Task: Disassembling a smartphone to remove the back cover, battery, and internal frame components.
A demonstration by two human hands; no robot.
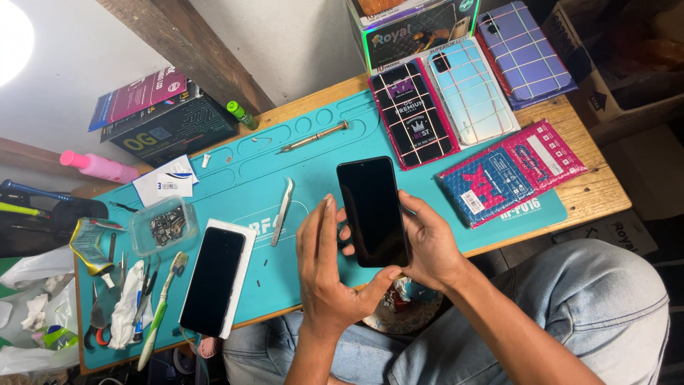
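Black smartphone (372, 212) held btwn both hands over teal mat (313, 164): right hand (431, 246) grips its right edge, left hand (328, 267) grips left edge w/ thumb at bottom.

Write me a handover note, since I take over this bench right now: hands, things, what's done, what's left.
Left hand: fingers along the left edge of the black glossy smartphone, thumb under its lower end.
Right hand: grips the phone's right edge and lower corner, screen up and dark, above the teal silicone work mat.
On the mat: second black phone on a white backing, metal tweezers, slim metal screwdriver, clear plastic tub of small parts.
Done: the held phone looks closed, glass in place.
Left: it is not powered on; tools lie unused.
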